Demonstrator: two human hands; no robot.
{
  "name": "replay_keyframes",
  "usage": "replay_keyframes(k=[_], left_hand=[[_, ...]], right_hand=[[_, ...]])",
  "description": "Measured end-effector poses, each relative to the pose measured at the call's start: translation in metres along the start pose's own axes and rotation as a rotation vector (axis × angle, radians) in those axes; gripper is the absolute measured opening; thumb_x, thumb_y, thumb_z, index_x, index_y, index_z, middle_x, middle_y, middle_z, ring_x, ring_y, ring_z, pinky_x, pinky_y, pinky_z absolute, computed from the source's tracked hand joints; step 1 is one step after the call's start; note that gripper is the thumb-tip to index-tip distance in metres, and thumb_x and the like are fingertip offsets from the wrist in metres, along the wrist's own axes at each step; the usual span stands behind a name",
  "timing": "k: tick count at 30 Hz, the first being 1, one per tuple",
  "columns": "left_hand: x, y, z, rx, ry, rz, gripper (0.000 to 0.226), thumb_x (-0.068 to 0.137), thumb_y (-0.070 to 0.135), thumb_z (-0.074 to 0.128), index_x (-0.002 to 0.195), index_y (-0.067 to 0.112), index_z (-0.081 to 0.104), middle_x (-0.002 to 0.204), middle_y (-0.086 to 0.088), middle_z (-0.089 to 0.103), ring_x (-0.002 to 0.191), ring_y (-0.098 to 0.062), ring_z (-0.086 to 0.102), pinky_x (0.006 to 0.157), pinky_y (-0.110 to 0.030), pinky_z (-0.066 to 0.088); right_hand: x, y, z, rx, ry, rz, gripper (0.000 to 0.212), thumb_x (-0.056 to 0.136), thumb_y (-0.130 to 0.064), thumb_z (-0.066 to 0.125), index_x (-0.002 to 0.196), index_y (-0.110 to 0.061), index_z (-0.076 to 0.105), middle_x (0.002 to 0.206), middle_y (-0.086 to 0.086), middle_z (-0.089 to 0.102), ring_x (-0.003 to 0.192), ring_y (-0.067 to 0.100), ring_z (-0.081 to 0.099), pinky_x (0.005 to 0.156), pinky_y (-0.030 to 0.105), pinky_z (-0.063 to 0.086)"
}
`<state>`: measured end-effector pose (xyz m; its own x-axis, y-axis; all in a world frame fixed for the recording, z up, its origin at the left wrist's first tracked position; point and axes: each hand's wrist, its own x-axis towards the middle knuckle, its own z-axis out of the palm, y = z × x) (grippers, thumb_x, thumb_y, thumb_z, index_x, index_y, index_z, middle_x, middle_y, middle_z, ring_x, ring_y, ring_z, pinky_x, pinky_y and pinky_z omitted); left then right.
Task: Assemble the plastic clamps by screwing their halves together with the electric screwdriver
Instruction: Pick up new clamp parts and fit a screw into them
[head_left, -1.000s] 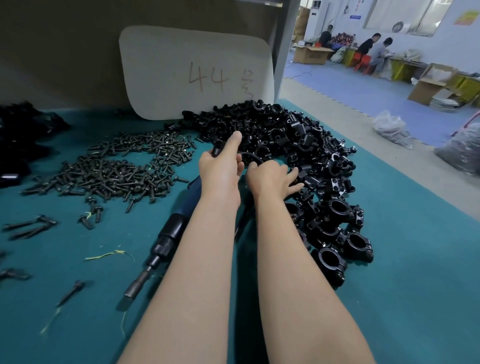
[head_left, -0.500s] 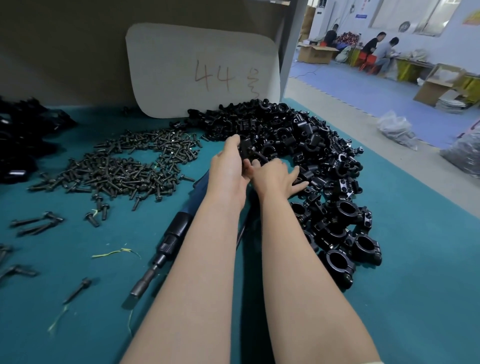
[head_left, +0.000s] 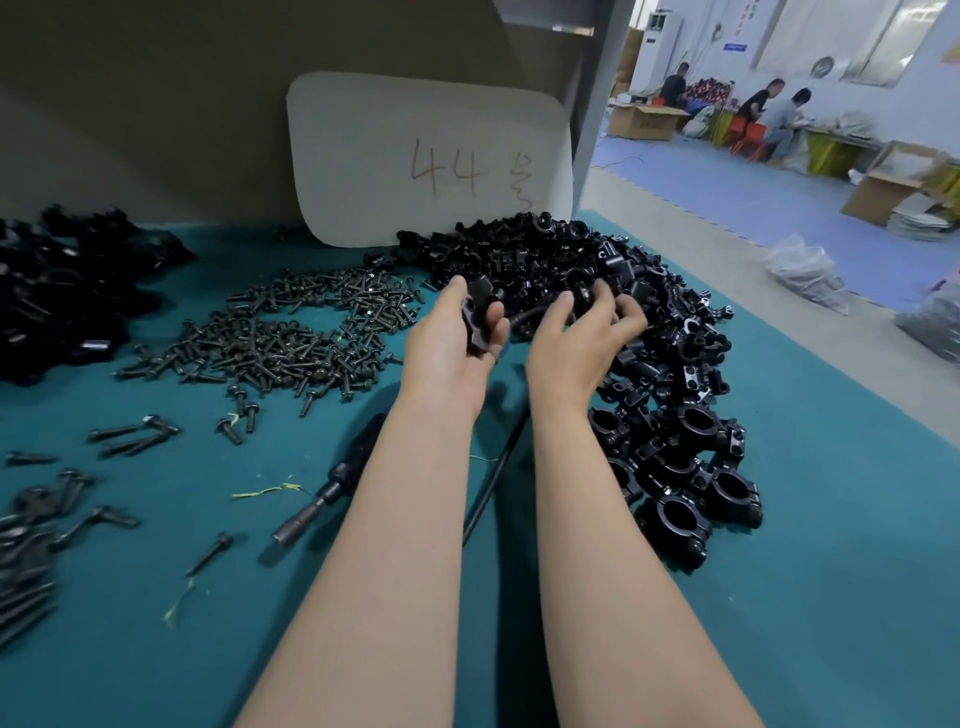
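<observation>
Two bare forearms reach out over the teal table (head_left: 779, 649); nearest the person, assembled clamps (head_left: 691, 483) sit in a cluster right of the right forearm, bores facing up and sideways; electric screwdriver (head_left: 332, 486) lies flat on the table just left of the left forearm, bit end toward the person, body partly hidden under the arm; its black cable (head_left: 493, 483) runs between the two forearms; loose long bolts (head_left: 130, 439) scattered at the left edge.

Left hand (head_left: 449, 348) raised above the table, fingers (head_left: 496, 317) clenched round a black clamp half (head_left: 479, 319); right hand (head_left: 582, 343) just beside it, over the near edge of the big pile of clamp halves (head_left: 561, 260), fingers curled on a small black part (head_left: 584, 293), exact grip hard to tell.

Screw heap (head_left: 291, 338) left of the hands; another dark pile of parts (head_left: 62, 291) far left; white board marked "44" (head_left: 431, 161) leans against the back wall behind the pile; people (head_left: 769, 114) seated well back on the right, cardboard boxes (head_left: 644, 122) near them.
</observation>
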<state>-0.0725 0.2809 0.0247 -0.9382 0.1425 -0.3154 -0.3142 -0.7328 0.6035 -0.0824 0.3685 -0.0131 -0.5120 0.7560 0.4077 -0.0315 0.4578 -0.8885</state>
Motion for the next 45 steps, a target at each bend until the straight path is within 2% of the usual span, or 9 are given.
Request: replay_keyframes(k=[4,8,10,17,22,27,30,34,45], left_hand=[[-0.026,0.022,-0.015,-0.154,-0.032,-0.006,0.022,0.094,0.014,0.060,0.075,0.005,0.056,0.066,-0.006,0.059,0.058,-0.011,0.056,0.055,-0.018,0.053],[-0.050,0.042,-0.047,-0.028,-0.021,0.104,0.019,0.098,0.006,0.051,0.081,0.004,0.058,0.073,-0.010,0.061,0.062,-0.011,0.059,0.055,-0.016,0.055],[-0.059,0.053,-0.071,0.061,0.032,0.205,0.019,0.101,0.010,0.045,0.087,0.009,0.057,0.079,-0.011,0.064,0.057,-0.009,0.064,0.054,-0.017,0.055],[-0.087,0.073,-0.151,0.166,0.169,0.429,0.015,0.102,0.013,0.046,0.095,0.016,0.058,0.093,-0.011,0.064,0.061,-0.009,0.067,0.056,-0.018,0.053],[-0.083,0.073,-0.166,0.085,0.110,0.349,0.014,0.096,0.002,0.052,0.095,0.013,0.061,0.080,-0.004,0.068,0.062,-0.009,0.067,0.060,-0.018,0.056],[-0.072,0.070,-0.170,0.396,0.222,0.417,0.007,0.095,0.023,0.058,0.097,0.019,0.064,0.094,-0.002,0.069,0.073,-0.011,0.064,0.061,-0.022,0.050],[-0.070,0.069,-0.170,0.454,0.304,0.470,0.009,0.092,0.031,0.063,0.085,0.025,0.064,0.093,0.001,0.065,0.080,-0.014,0.059,0.075,-0.031,0.050],[-0.072,0.067,-0.169,0.383,0.314,0.548,0.006,0.094,0.023,0.062,0.089,0.018,0.063,0.081,0.005,0.064,0.073,-0.008,0.066,0.079,-0.027,0.056],[-0.069,0.070,-0.171,0.318,0.274,0.646,0.015,0.094,0.008,0.060,0.082,0.018,0.063,0.080,0.004,0.061,0.062,0.000,0.062,0.067,-0.015,0.050]], right_hand=[[-0.015,-0.025,-0.009,0.231,0.005,-0.028,0.018,0.093,-0.006,0.054,0.110,-0.002,0.054,0.122,0.011,0.038,0.083,-0.004,0.050,0.076,-0.001,0.036],[-0.059,-0.056,-0.004,0.446,-0.336,0.177,0.027,0.083,-0.002,0.059,0.095,-0.022,0.044,0.106,0.002,0.050,0.101,0.028,0.059,0.093,0.041,0.048],[-0.087,-0.067,0.002,0.521,-0.468,0.220,0.036,0.081,0.001,0.058,0.102,-0.024,0.041,0.100,-0.004,0.048,0.097,0.029,0.056,0.091,0.047,0.048],[-0.152,-0.074,0.020,0.590,-0.831,0.242,0.039,0.086,0.009,0.050,0.095,-0.028,0.053,0.103,0.002,0.058,0.081,0.014,0.056,0.063,0.018,0.049],[-0.160,-0.070,0.027,0.542,-0.848,0.189,0.026,0.092,0.000,0.054,0.104,-0.022,0.052,0.107,0.008,0.062,0.067,0.004,0.061,0.063,0.017,0.051],[-0.165,-0.066,0.036,0.383,-0.913,0.088,0.024,0.091,-0.015,0.061,0.114,-0.024,0.055,0.116,0.003,0.063,0.094,0.014,0.064,0.087,0.033,0.053],[-0.164,-0.065,0.037,0.446,-0.927,0.176,0.031,0.092,-0.015,0.061,0.122,-0.012,0.058,0.103,0.003,0.063,0.068,0.008,0.057,0.072,0.026,0.049],[-0.163,-0.066,0.035,0.576,-0.840,0.267,0.023,0.093,-0.007,0.057,0.099,-0.029,0.055,0.093,0.003,0.065,0.061,0.005,0.054,0.058,0.016,0.045],[-0.171,-0.067,0.035,0.420,-0.966,0.065,0.023,0.093,-0.009,0.057,0.106,-0.028,0.055,0.111,0.010,0.063,0.073,0.008,0.056,0.065,0.020,0.046]])
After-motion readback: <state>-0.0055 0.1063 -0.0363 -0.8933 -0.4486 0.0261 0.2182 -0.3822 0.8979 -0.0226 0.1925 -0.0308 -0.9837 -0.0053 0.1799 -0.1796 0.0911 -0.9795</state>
